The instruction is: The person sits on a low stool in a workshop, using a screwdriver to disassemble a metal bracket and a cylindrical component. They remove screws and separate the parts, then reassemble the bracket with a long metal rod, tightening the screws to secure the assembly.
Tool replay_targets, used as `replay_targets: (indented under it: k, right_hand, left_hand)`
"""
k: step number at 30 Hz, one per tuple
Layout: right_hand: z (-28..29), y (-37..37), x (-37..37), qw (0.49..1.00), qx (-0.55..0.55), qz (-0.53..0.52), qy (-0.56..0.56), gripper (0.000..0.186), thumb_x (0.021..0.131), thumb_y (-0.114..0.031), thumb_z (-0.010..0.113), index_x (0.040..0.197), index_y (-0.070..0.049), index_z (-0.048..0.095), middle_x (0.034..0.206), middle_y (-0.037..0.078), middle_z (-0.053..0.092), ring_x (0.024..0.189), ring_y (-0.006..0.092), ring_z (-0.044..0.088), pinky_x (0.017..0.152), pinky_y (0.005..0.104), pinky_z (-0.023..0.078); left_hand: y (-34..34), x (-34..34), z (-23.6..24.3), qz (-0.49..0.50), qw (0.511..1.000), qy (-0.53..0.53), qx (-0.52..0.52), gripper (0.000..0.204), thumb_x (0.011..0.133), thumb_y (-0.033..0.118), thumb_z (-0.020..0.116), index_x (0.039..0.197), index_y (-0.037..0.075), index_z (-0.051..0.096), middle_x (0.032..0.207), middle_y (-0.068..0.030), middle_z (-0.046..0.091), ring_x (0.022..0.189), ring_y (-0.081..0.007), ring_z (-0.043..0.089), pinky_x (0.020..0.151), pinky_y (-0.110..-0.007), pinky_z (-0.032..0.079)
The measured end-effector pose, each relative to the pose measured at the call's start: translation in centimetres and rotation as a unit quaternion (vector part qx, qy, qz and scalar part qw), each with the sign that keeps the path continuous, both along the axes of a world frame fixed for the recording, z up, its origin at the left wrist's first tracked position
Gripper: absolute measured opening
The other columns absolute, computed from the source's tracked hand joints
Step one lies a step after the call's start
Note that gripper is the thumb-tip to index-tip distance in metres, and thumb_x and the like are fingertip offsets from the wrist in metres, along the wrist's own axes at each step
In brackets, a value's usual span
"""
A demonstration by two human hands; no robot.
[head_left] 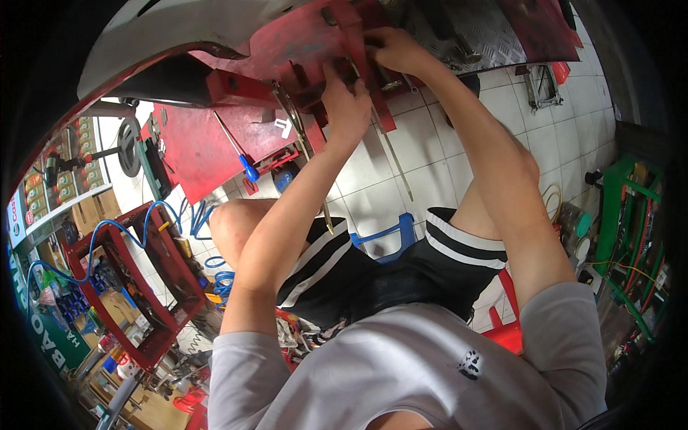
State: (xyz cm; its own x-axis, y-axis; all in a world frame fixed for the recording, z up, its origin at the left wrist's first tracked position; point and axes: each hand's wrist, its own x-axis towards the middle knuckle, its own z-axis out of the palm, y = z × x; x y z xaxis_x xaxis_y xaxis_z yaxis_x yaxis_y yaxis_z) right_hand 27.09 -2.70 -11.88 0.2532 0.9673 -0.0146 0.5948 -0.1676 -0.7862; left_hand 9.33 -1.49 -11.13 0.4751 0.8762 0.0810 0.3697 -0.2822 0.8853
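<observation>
The left hand (347, 107) is half-curled beside a red bar (352, 32). The right hand (398, 54) bends, partly hidden; either grip, I cannot tell.

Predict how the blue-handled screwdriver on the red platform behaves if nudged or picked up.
The blue-handled screwdriver has a slim, straight, metal-looking shaft, so it should stay stiff. Its handle is much thicker than the shaft, so lifting may feel handle-heavy. That handle lies near the edge of the red platform, so a nudge could send it off.
</observation>
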Motion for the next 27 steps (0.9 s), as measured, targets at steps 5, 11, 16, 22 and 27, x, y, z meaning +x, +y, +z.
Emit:
replay_targets:
  k: [5, 11, 16, 22, 27]
  right_hand:
    - [-0.1, -0.1, -0.7, 0.996, -0.024, -0.047, 0.071, 0.032, 0.086, -0.021, 0.062, 0.114, -0.01, 0.072, 0.111, 0.017, 0.071, 0.106, 0.036, 0.066, 0.094, 0.0409, 0.05]
    - [-0.4, -0.3, -0.8, 0.987, -0.066, -0.097, 0.114, 0.036, 0.087, -0.025, 0.062, 0.119, -0.011, 0.071, 0.117, 0.016, 0.07, 0.111, 0.0336, 0.065, 0.096, 0.0389, 0.049]
    - [0.8, -0.4, -2.0, 0.981, -0.079, -0.125, 0.125, 0.037, 0.089, -0.028, 0.061, 0.119, -0.01, 0.071, 0.118, 0.017, 0.069, 0.112, 0.0339, 0.065, 0.097, 0.039, 0.049]
    - [1.1, -0.5, -1.6, 0.974, -0.112, -0.144, 0.135, 0.037, 0.089, -0.03, 0.059, 0.118, -0.011, 0.071, 0.116, 0.018, 0.07, 0.111, 0.0342, 0.065, 0.097, 0.0394, 0.049]
    - [0.9, -0.7, -2.3, 0.992, -0.057, -0.112, 0.021, 0.04, 0.091, -0.037, 0.054, 0.112, -0.007, 0.072, 0.107, 0.019, 0.071, 0.103, 0.0347, 0.068, 0.092, 0.0412, 0.051]
  left_hand:
    - [0.2, -0.2, -0.6, -0.025, 0.998, -0.022, 0.051, 0.056, 0.084, 0.001, 0.059, 0.135, -0.011, 0.039, 0.107, -0.0313, 0.064, 0.099, -0.0477, 0.064, 0.088, -0.047, 0.049]
    - [0.2, 0.3, -0.3, -0.033, 0.998, -0.045, 0.016, 0.048, 0.081, -0.004, 0.056, 0.127, -0.007, 0.042, 0.103, -0.0294, 0.065, 0.098, -0.0491, 0.064, 0.085, -0.048, 0.049]
    - [0.5, 0.2, -0.5, -0.031, 0.999, -0.04, 0.0, 0.048, 0.079, -0.005, 0.056, 0.126, -0.005, 0.042, 0.103, -0.0281, 0.065, 0.096, -0.0489, 0.064, 0.083, -0.049, 0.049]
    - [0.3, 0.7, -0.3, -0.026, 0.999, -0.039, 0.01, 0.05, 0.081, -0.003, 0.055, 0.13, -0.001, 0.043, 0.105, -0.0281, 0.065, 0.097, -0.0487, 0.063, 0.085, -0.049, 0.049]
    - [0.6, 0.9, -3.0, -0.009, 0.987, 0.009, -0.162, 0.044, 0.09, 0.015, 0.055, 0.131, 0.001, 0.046, 0.113, -0.0259, 0.064, 0.101, -0.0426, 0.064, 0.084, -0.045, 0.05]
